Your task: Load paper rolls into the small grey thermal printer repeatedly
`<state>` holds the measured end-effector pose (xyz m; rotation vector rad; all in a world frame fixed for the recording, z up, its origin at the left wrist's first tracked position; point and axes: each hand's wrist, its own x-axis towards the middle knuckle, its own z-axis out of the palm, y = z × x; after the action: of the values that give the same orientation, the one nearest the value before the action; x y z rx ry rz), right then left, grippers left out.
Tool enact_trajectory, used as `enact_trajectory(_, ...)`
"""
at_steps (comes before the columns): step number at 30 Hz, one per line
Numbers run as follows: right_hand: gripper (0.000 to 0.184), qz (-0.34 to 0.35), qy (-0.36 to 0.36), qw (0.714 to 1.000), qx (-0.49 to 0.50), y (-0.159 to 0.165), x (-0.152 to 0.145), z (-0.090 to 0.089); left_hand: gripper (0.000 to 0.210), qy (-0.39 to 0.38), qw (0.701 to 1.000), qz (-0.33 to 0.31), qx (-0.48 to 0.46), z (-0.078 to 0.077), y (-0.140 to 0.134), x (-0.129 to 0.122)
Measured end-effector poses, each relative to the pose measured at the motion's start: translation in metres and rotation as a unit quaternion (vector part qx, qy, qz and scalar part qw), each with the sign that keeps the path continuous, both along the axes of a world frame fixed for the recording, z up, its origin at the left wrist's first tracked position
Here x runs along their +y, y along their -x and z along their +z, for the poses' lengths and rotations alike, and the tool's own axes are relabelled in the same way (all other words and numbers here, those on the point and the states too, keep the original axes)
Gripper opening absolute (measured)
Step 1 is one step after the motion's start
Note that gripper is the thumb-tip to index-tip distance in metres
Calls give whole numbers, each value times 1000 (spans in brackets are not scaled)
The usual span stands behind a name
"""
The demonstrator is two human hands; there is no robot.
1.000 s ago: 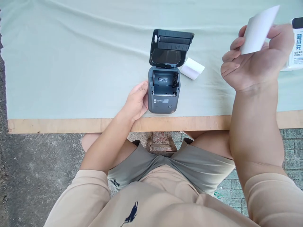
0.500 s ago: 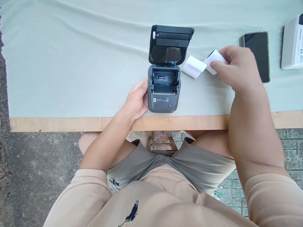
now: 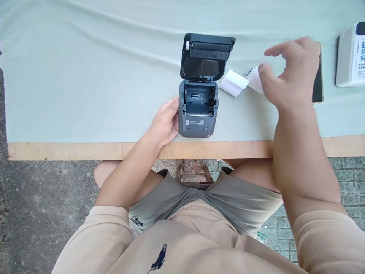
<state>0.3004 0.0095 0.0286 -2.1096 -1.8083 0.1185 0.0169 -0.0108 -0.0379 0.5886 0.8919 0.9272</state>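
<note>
My left hand [image 3: 167,120] is closed on the left side of a dark grey label printer [image 3: 198,127], partly under it. The printer's lid [image 3: 205,53] is raised, showing the roller inside it and a paper bay with no roll in it. To the right of the lid lies a white paper roll [image 3: 234,83]. Just beyond it a second white paper roll [image 3: 254,80] rests on the cloth, its right end hidden by my thumb. My right hand [image 3: 291,72] is held above that second roll, thumb and fingers apart, with nothing between them.
A dark-screened phone [image 3: 318,85] lies mostly hidden behind my right hand. At the far right stands a white box-shaped device [image 3: 346,61] with printed text. Pale green cloth [image 3: 94,83] covers the table, and a bare wooden edge [image 3: 71,150] runs along the front.
My right hand has let go of the second paper roll, opened its fingers and lifted slightly. That roll stays on the cloth. My left hand and the printer have hardly moved.
</note>
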Motion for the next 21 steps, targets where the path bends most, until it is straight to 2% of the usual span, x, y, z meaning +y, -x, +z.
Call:
enact_trajectory(1, 41, 24, -4, 1000, -2, 5, 0, 2, 27, 0, 1000, 1, 2, 0, 0, 0)
enact_trajectory(3, 38, 73, 31, 997, -5, 15, 0, 3, 26, 3, 1000, 5, 11, 0, 0, 0)
enact_trajectory(6, 57, 108, 112, 988, -21, 28, 0, 1, 26, 5, 1000, 13, 24, -1, 0, 0)
enact_trajectory(8, 63, 118, 137, 983, -38, 30, 0, -3, 27, 2, 1000, 10, 20, -2, 0, 0)
enact_trajectory(13, 52, 126, 138, 981, -60, 27, 0, -8, 27, -8, 1000, 2, 3, -2, 1, 1)
enact_trajectory(21, 35, 119, 145, 981, -56, 28, 0, -5, 28, -3, 1000, 2, 18, -1, 1, 0)
